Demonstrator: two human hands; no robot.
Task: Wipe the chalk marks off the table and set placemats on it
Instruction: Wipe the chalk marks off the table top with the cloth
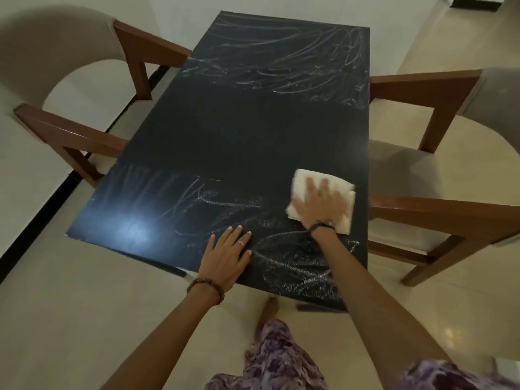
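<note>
A black rectangular table (247, 130) runs away from me. White chalk scribbles (281, 63) cover its far end, and more chalk marks (292, 266) cover the near end. The middle band looks dark and unmarked. A folded white cloth (306, 178) lies near the table's right edge, and my right hand (320, 204) presses flat on it with fingers spread. My left hand (228, 257) rests flat on the table's near edge, fingers straight. No placemats are in view.
A wooden armchair with beige upholstery (67, 130) stands at the table's left side, another armchair (439, 209) at its right. Pale tiled floor (84, 319) surrounds the table. My foot and patterned clothing show below the near edge.
</note>
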